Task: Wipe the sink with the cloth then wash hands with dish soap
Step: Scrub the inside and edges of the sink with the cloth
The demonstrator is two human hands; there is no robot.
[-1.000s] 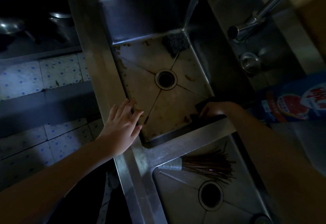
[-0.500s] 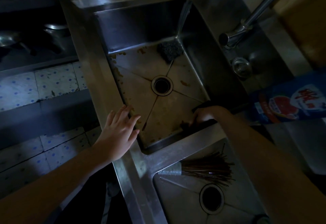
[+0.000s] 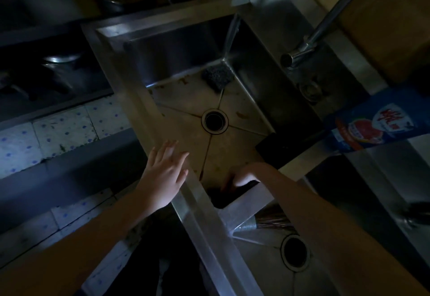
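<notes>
A dim kitchen, lit only in patches, holds a steel double sink (image 3: 193, 202) set in a steel surface (image 3: 344, 49), with the faucet (image 3: 309, 44) reaching in from the right. Over the last second the right hand (image 3: 244, 177) has travelled along the basin's near wall, from the right-hand near corner toward the corner below the left hand (image 3: 162, 174), dragging the cloth (image 3: 232, 192) with it. This looks like a wiping stroke along the near edge, so the first half of the task is under way and the hand-washing is not yet begun. Brown smears still show along the far wall beside the scouring pad (image 3: 217, 75) and to the right of the drain (image 3: 214, 120). The left hand has stayed on the sink's left rim, fingers straight and slightly spread, apparently as a brace. The right hand's fingers bend down onto the cloth, but the gloom hides whether they clutch it or only press. The cloth is a dark bunch at the foot of the near wall, with no long axis to read. The dish soap (image 3: 377, 123) is on the surface just right of the basin, its long axis across the view. A brush (image 3: 270, 221) lies in the second basin (image 3: 263, 270).
</notes>
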